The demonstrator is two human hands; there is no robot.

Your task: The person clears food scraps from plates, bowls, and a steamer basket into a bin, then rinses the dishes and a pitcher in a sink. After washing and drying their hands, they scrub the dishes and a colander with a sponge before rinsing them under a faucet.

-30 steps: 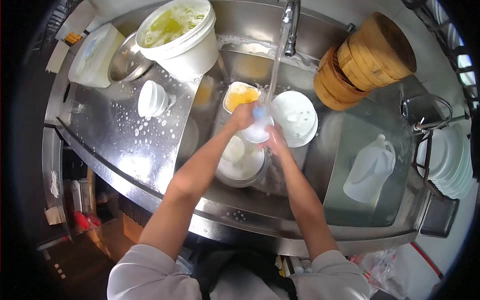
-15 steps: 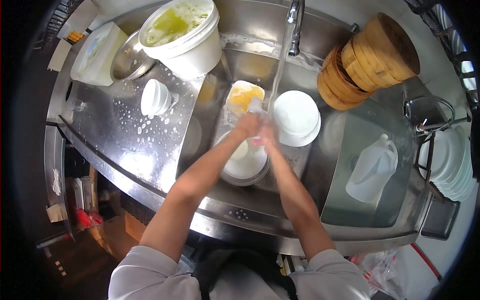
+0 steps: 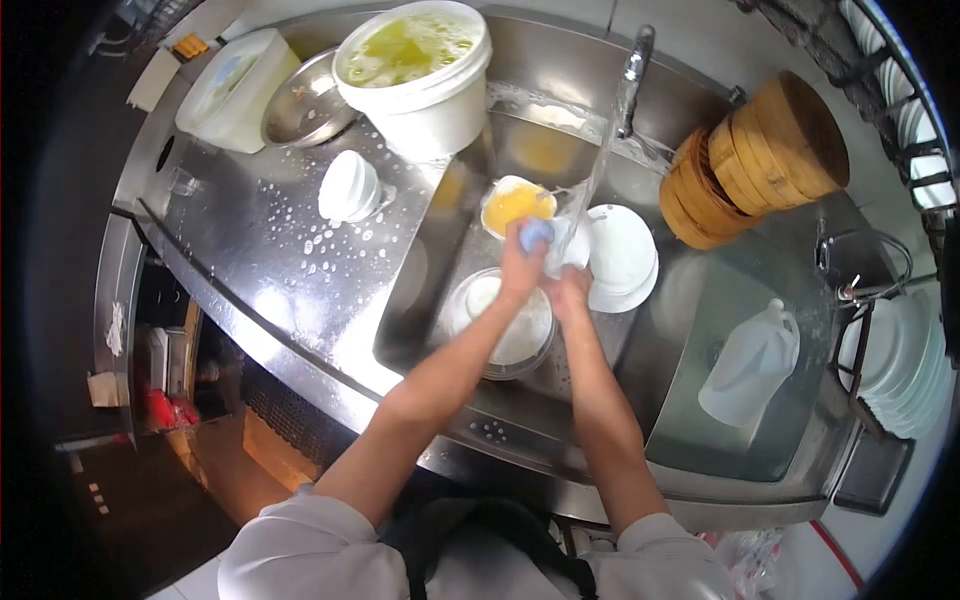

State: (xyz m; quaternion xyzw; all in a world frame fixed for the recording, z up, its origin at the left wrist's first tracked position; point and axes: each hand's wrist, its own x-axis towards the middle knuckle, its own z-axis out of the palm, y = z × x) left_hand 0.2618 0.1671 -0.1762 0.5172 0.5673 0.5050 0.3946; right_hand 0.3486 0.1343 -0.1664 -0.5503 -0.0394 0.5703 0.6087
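Under the stream from the tap (image 3: 632, 85), my right hand (image 3: 569, 290) grips a small white dish (image 3: 570, 250), its exact form partly hidden by water and fingers. My left hand (image 3: 521, 268) is closed around a pale blue scrubber (image 3: 536, 235) beside that dish. Just behind my left hand lies a white square dish (image 3: 518, 206) with yellow contents or a yellow base. Stacked white plates (image 3: 622, 250) rest to the right of my hands. Nearer me, a clear round tub (image 3: 547, 345) holds white dishes and cloudy water.
A white bucket (image 3: 425, 115) of greenish soapy liquid stands behind left, near a metal bowl (image 3: 310, 105) and stacked white cups (image 3: 348, 187). Bamboo steamers (image 3: 765, 145) sit back right. A plastic jug (image 3: 750, 362) lies in the water-filled right basin. Plates (image 3: 890, 365) stand in a rack.
The view has shifted, so the sink contents appear further right and lower. My hands, blurred together before, are now slightly apart, with the white dish and blue scrubber showing plainly.
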